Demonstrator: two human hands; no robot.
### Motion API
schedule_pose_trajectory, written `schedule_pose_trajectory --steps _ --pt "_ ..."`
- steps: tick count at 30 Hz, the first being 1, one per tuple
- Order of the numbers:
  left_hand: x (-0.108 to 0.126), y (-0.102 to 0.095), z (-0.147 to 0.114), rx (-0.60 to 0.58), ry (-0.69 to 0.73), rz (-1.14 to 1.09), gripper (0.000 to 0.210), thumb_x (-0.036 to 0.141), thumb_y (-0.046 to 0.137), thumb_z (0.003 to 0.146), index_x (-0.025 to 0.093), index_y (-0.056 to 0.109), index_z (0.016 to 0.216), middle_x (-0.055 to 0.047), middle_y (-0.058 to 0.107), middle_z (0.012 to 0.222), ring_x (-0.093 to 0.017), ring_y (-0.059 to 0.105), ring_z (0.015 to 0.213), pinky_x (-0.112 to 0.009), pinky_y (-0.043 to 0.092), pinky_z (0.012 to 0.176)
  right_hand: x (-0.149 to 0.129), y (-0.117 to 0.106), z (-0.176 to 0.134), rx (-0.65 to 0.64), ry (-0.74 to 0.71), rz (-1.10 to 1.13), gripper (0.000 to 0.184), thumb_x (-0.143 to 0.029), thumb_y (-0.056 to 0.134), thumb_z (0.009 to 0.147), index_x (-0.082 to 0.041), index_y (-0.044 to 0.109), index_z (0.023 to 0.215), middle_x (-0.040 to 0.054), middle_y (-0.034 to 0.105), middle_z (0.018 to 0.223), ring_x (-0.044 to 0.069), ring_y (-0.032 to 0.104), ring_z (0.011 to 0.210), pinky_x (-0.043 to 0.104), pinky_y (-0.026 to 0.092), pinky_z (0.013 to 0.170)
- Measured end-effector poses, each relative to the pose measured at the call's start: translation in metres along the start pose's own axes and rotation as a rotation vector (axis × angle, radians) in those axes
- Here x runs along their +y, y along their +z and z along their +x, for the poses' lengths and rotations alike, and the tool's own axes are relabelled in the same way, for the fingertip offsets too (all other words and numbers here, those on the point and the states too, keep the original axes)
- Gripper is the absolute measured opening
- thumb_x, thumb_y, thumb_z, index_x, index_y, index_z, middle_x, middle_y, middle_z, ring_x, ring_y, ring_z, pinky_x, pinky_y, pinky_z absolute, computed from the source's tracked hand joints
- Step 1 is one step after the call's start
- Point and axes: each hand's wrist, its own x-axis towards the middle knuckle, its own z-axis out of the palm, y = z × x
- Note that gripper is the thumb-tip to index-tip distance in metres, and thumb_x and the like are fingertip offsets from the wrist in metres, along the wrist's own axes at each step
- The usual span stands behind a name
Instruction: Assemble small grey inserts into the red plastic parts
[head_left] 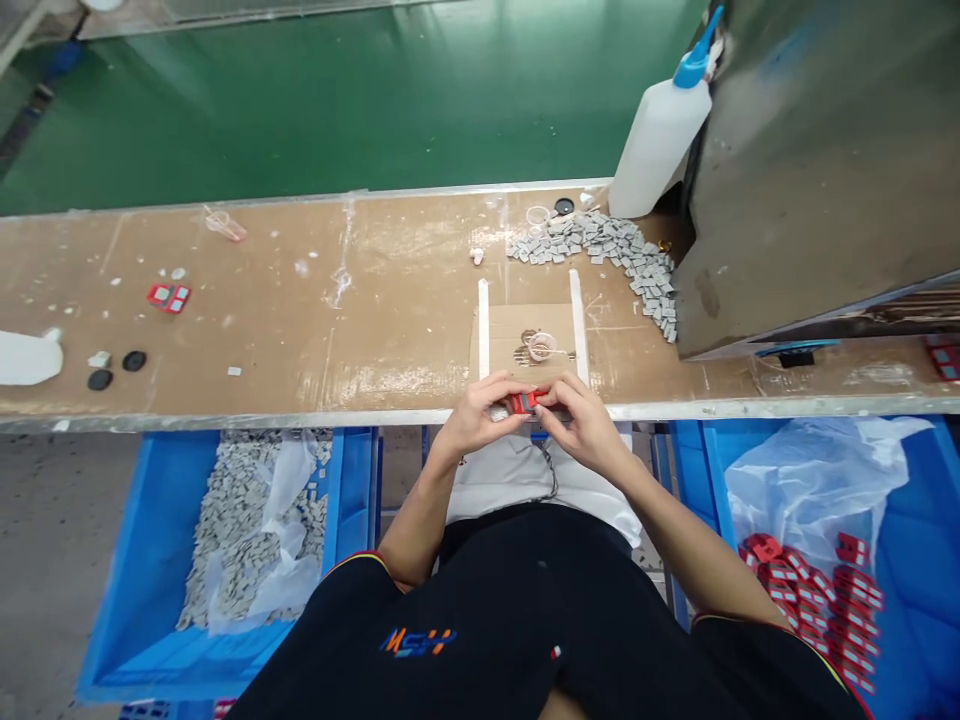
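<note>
Between my two hands is a small red plastic part (525,402) with a grey piece on it, just over the bench's front edge. My left hand (484,410) grips its left side, thumb below and fingers above. Fingers of my right hand (574,415) pinch its right side, covering part of it. Just beyond the hands, a small clear cup (541,347) with a thin stick across it stands on a cardboard piece (510,320) edged by white tape strips. Farther back lies a curved heap of small grey pieces (622,250).
A white squeeze bottle (660,140) stands beside a large metal box (817,180). Below left, a blue bin (127,600) holds grey pieces; below right, another blue bin (919,560) holds red parts (817,600). A red part (169,297) and black caps (134,361) lie at the bench's left.
</note>
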Motion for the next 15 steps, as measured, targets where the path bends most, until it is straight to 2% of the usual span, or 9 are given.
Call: schedule_pose_trajectory --steps 3,5,6,8,11,13,15 --pt "0.003 -0.002 0.000 -0.057 -0.016 -0.055 0.030 0.029 0.076 0.084 0.017 0.074 0.112 -0.008 0.073 0.094 -0.017 0.064 0.081 -0.029 0.055 0.076 -0.009 -0.009 -0.011 -0.023 -0.041 -0.004 0.013 -0.018 0.054 0.097 -0.021 0.054 0.085 0.0054 0.060 0.090 0.018 0.061 0.083 0.030 0.050 0.073" --pt "0.005 -0.003 0.000 -0.098 -0.039 -0.151 0.041 0.031 0.081 0.081 0.018 0.073 0.118 -0.010 0.075 0.097 -0.017 0.067 0.080 -0.029 0.057 0.076 -0.019 -0.030 -0.033 -0.030 -0.018 0.002 0.012 -0.019 0.053 0.098 -0.022 0.055 0.086 0.0056 0.063 0.090 0.019 0.062 0.084 0.031 0.051 0.074" --pt "0.005 -0.003 0.001 -0.077 -0.072 -0.218 0.044 0.031 0.079 0.083 0.019 0.071 0.124 -0.011 0.075 0.102 -0.018 0.069 0.080 -0.029 0.058 0.074 -0.022 -0.045 -0.048 -0.002 0.012 -0.007 0.012 -0.020 0.053 0.099 -0.022 0.056 0.088 0.0057 0.064 0.091 0.019 0.063 0.086 0.031 0.052 0.075" --pt "0.003 -0.003 0.001 -0.035 -0.111 -0.324 0.047 0.032 0.077 0.084 0.020 0.068 0.129 -0.014 0.075 0.111 -0.019 0.072 0.084 -0.029 0.060 0.072 -0.021 -0.086 -0.082 0.152 0.104 -0.095 0.011 -0.022 0.053 0.099 -0.023 0.059 0.089 0.0061 0.067 0.094 0.019 0.065 0.088 0.032 0.052 0.077" --pt "0.003 -0.004 0.003 -0.028 -0.219 -0.328 0.038 0.030 0.078 0.082 0.019 0.074 0.118 -0.014 0.078 0.105 -0.021 0.073 0.085 -0.030 0.062 0.077 0.005 -0.166 -0.124 0.550 0.350 -0.445 0.014 -0.029 0.054 0.097 -0.023 0.061 0.087 0.0074 0.067 0.090 0.023 0.065 0.084 0.035 0.052 0.075" --pt "0.006 -0.004 0.004 -0.003 -0.292 -0.308 0.033 0.033 0.079 0.081 0.018 0.077 0.110 -0.013 0.079 0.098 -0.022 0.074 0.083 -0.031 0.063 0.077 0.034 -0.222 -0.135 0.705 0.597 -0.668 0.014 -0.031 0.057 0.092 -0.021 0.060 0.081 0.0098 0.065 0.085 0.026 0.063 0.082 0.039 0.051 0.075" --pt "0.010 -0.003 0.004 0.058 -0.370 -0.255 0.035 0.040 0.081 0.077 0.016 0.079 0.103 -0.013 0.080 0.093 -0.023 0.074 0.080 -0.033 0.064 0.076 0.062 -0.267 -0.131 0.772 0.808 -0.847 0.010 -0.023 0.055 0.086 -0.019 0.058 0.077 0.0135 0.063 0.086 0.030 0.062 0.087 0.043 0.049 0.082"
